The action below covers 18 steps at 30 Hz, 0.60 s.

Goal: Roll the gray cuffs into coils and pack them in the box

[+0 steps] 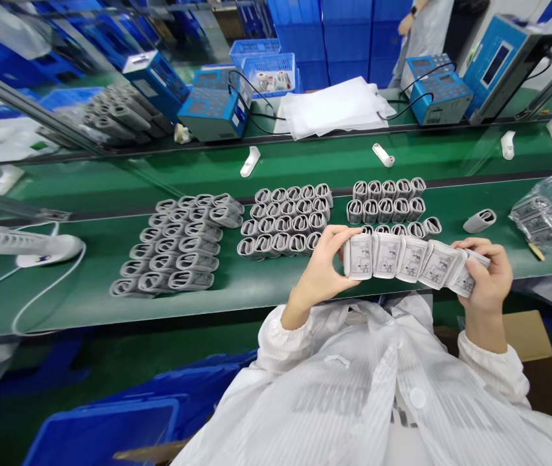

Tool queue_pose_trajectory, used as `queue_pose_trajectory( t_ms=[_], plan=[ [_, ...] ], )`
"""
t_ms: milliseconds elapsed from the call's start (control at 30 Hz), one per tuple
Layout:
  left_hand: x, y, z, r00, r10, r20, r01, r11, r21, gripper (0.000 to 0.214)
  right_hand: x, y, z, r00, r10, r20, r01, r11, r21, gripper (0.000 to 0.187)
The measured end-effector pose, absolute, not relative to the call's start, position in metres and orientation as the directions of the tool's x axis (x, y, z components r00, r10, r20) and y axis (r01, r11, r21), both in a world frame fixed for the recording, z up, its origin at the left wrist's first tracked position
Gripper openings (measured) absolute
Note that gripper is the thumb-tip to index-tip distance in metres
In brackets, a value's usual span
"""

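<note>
My left hand (321, 262) and my right hand (486, 275) grip opposite ends of a fanned row of grey rolled cuffs with white printed labels (404, 260), held just above a green conveyor belt (62, 288). Behind that row, more grey rolled cuffs stand on the belt in close rows: one block at the left (173, 246), one in the middle (283, 220), and one nearest my hands (385, 207). A single cuff (479, 221) lies to the right, beyond my right hand.
A clear bag of cuffs (542, 217) lies at the right. White moulded pieces (250, 161) sit on the far belt. Blue test units (212, 113) and white sheets (334, 107) stand behind it. A co-worker (421, 26) stands far right; a white lamp (23, 244) stands left.
</note>
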State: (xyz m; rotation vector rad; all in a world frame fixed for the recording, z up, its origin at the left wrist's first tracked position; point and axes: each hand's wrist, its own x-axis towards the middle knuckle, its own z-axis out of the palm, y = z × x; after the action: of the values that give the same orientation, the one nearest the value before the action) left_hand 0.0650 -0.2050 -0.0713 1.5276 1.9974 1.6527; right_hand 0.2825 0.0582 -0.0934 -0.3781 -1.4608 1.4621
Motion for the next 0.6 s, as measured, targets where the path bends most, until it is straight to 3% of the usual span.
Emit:
queue_pose_trajectory(
  t_ms=[500, 600],
  plan=[
    [0.0645, -0.2028, -0.0753, -0.447, 0.759, 0.474, 0.604, -0.134, 0.786, 0.093, 0.2871, 0.0548, -0.0865, -0.43, 0.81, 0.4, -0.418, 0.214, -0.883, 0.022],
    [0.0609, -0.2033, -0.0793, -0.379, 0.78, 0.498, 0.659, -0.151, 0.737, 0.083, 0.289, 0.0532, -0.0838, -0.429, 0.814, 0.39, -0.413, 0.207, -0.887, 0.023]
  ],
)
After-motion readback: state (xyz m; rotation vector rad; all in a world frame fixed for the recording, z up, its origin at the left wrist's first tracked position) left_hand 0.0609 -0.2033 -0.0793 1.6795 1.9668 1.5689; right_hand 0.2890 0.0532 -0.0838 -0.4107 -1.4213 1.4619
